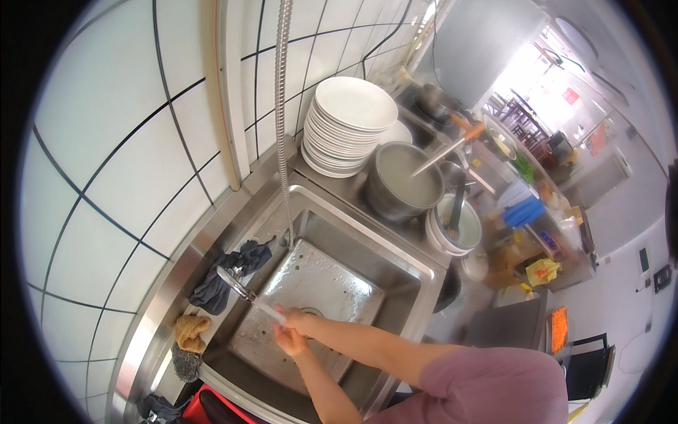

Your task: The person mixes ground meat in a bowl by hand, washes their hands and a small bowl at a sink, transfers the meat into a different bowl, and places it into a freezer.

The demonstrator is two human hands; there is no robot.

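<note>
Water runs from a chrome faucet (237, 284) at the sink's wall side. My right hand (296, 320) and my left hand (291, 340) are close together under this stream, with the left one lower in the picture. Both are wet and blurred. I make out no object in either, and their fingers partly hide one another. Below them lies the stainless steel sink basin (328, 286), its bottom wet with a few dark specks. A round drain (311, 311) is partly covered by my right wrist.
A flexible metal hose (283, 95) hangs into the sink. Dark cloths (212, 286), a tan cloth (192, 333) and a steel scourer (186, 364) lie along its ledge. Beyond stand stacked white plates (349, 127), a pot of cloudy liquid (405, 180) and a white bucket (447, 233).
</note>
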